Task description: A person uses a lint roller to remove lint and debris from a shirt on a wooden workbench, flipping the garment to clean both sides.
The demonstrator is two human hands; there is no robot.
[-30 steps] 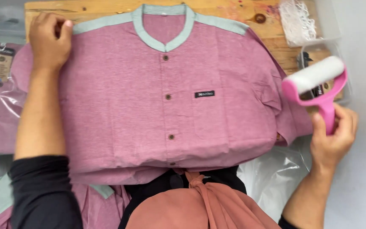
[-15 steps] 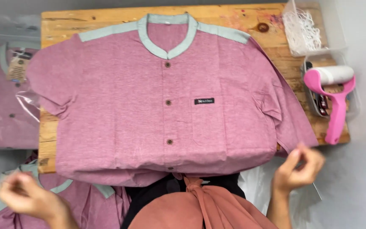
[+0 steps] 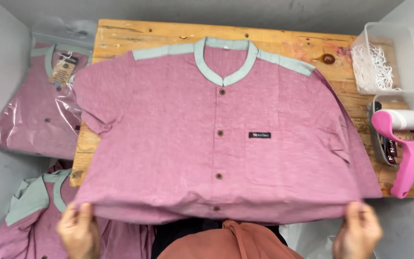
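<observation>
Shirt point(image 3: 207, 139), pink with a pale green collar band and shoulder strips, lies front-up and buttoned on a wooden table point(image 3: 283, 41), seen from above by the head camera. Its long axis runs away from the person: the collar points to the far edge of the table and the hem points back toward the person, hanging just over the near edge. The short sleeves spread out to either side, the left one folded slightly under. Four dark buttons run down the middle, and a small dark label sits on the chest pocket. The left hand point(image 3: 78, 230) is at the hem's left corner, directly below the shirt in the picture, its fingers pinching the edge of the fabric. The right hand point(image 3: 358, 231) is at the hem's right corner, likewise pinching the cloth between fingers and thumb. Both hands are at the near end of the garment, well apart from each other, with the whole shirt stretching away from them. On the right side of the table rests a pink lint roller point(image 3: 406, 144) over a clear tray, with a clear plastic box point(image 3: 389, 60) of white shreds beyond it. To the left lies a bagged pink shirt point(image 3: 39, 110), and more loose pink shirts point(image 3: 29, 211) are piled below it.
</observation>
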